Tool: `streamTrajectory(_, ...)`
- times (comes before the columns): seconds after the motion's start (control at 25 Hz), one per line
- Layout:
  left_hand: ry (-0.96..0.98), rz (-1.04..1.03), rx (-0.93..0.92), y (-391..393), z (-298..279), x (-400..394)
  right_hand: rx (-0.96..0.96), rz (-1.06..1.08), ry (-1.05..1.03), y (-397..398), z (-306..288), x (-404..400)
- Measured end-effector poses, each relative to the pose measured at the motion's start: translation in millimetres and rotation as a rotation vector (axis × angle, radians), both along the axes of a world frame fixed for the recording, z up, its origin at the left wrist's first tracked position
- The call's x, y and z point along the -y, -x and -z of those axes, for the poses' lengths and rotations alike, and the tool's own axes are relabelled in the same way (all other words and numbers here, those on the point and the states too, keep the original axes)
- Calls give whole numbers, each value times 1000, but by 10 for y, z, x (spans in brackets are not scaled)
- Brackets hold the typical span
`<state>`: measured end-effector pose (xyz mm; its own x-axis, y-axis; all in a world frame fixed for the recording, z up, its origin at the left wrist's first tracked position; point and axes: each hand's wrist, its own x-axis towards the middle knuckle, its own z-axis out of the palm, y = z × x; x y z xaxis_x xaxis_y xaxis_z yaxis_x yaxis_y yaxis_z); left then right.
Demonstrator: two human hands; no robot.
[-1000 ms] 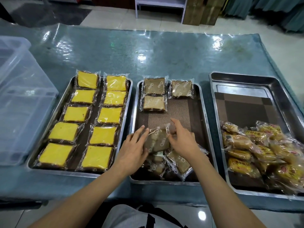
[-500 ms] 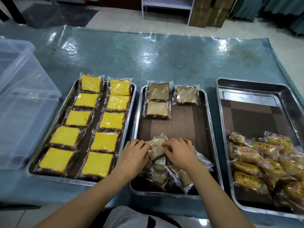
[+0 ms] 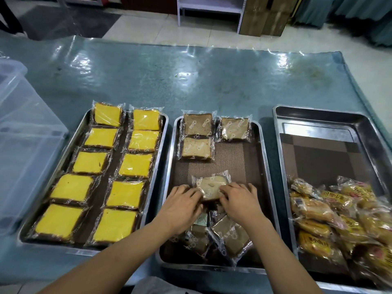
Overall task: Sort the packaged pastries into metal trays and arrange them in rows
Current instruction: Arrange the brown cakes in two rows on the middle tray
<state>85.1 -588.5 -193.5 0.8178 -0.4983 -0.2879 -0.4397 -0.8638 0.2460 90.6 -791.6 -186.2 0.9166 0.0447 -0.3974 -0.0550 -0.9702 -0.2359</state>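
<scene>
Brown wrapped pastry (image 3: pixel 211 186) gripped by both curled hands (image 3: pixel 212 206), knuckles up.

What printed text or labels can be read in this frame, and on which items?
"Oalis", or close to it, repeated on the brown cake wrappers, including the one both hands hold.
Red and yellow print on the bun packets: characters too blurred to read.
Yellow cake wrappers: no text visible.

A bakery or food-packing workroom, by the look of it: a long table (image 3: pixel 191 81) under clear plastic sheeting bears three metal trays (image 3: pixel 263 166) of wrapped pastries, with tiled floor (image 3: pixel 148 24), stacked cardboard boxes (image 3: pixel 267 15) and white shelving (image 3: pixel 210 7) behind
</scene>
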Motion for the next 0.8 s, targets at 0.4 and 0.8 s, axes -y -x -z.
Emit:
streamTrajectory(0.4, -77, 195, 12, -364, 63, 563, 31, 135, 80, -73, 127, 373)
streamTrajectory(0.8, -148, 218, 79, -798, 113, 778, 92, 160, 27, -319, 270, 514)
